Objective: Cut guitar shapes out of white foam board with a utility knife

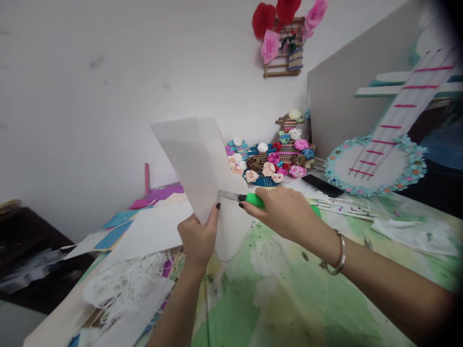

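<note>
My left hand [198,237] pinches the lower corner of a white sheet of paper [197,159] and holds it upright above the table. My right hand [285,209] is closed round green-handled scissors [253,199], a silver bangle on its wrist. The scissor blades reach into the sheet's right edge, just above my left thumb. The blade tips are hidden behind the paper.
A green-patterned table cover [275,299] lies below my hands. White paper shreds [123,286] and coloured sheets [119,226] lie at the left. Paper-flower crafts [275,161] stand at the back, a large paper guitar model [376,164] at the right, a black phone [322,185] and pens [343,206] near it.
</note>
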The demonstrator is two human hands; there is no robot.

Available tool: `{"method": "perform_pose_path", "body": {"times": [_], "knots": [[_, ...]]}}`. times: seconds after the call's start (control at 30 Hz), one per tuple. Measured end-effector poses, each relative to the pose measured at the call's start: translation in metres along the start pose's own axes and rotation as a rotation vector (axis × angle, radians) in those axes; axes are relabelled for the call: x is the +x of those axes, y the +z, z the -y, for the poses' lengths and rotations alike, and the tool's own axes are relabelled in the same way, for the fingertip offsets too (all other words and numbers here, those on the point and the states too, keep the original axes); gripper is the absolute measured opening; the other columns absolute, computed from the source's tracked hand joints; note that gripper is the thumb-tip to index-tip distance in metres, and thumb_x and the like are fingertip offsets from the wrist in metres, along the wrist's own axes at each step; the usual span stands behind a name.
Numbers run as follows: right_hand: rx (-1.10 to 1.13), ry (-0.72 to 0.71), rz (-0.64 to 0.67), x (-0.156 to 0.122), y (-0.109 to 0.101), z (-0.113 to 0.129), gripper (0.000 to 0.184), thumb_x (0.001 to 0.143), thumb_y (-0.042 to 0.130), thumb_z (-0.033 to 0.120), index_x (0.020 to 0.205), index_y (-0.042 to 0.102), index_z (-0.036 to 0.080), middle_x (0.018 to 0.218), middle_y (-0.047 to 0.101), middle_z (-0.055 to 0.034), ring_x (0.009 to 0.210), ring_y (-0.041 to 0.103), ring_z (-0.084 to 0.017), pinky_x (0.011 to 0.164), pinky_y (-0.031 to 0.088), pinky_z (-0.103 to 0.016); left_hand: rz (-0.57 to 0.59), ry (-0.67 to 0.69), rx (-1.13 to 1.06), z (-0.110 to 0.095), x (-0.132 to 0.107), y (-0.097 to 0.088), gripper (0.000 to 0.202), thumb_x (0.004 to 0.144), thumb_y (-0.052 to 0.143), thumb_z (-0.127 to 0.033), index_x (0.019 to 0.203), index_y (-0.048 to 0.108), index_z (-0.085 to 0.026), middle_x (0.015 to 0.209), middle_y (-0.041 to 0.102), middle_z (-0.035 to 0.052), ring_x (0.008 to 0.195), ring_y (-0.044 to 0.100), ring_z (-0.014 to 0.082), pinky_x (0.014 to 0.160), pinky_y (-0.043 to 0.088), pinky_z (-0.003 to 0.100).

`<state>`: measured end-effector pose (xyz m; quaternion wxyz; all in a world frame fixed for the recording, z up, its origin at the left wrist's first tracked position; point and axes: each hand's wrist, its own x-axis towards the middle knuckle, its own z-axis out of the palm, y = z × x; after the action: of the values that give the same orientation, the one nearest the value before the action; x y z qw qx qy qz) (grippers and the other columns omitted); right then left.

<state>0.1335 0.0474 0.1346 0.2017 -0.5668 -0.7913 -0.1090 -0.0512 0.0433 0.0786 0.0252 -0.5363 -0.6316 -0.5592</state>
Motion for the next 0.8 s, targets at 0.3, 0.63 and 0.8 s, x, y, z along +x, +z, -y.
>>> {"method": "perform_pose_path", "body": {"times": [0.3,0.63,0.8], "knots": [[0.464,0.174,0.065,-0.004,0.020,-0.065,0.039,0.068,0.060,0.056,0.065,0.055,0.017,0.054,0.051,0.0015,0.050,0.043,-0.011,0.046,0.024,-0.023,-0.041,-0.382,-0.446,0.009,0.017,0.003,0.039,0.056,0.075,-0.038,0.081,0.069,-0.008,0.085,0.072,0.0121,0.073,0.066,0.0219,0.056,0.051,0.026],[0.952,0.240,-0.133,0.045,0.081,-0.074,0.037,0.063,0.065,0.038,0.094,0.065,0.017,0.081,0.063,-0.0022,0.075,0.055,-0.018,0.066,0.040,-0.027,0.094,-0.627,-0.903,0.018,0.022,0.007,0.041,0.049,0.081,-0.028,0.082,0.066,-0.009,0.075,0.071,0.0080,0.059,0.064,0.0170,0.055,0.053,0.028],[1.061,0.334,-0.060,0.049,0.086,-0.078,0.028,0.058,0.065,0.036,0.076,0.061,0.014,0.054,0.050,0.0029,0.048,0.044,-0.011,0.047,0.035,-0.023,0.079,-0.638,-1.010,0.025,0.027,0.012,0.036,0.062,0.075,-0.035,0.086,0.065,-0.011,0.078,0.071,0.0076,0.065,0.066,0.0154,0.058,0.052,0.024]]}}
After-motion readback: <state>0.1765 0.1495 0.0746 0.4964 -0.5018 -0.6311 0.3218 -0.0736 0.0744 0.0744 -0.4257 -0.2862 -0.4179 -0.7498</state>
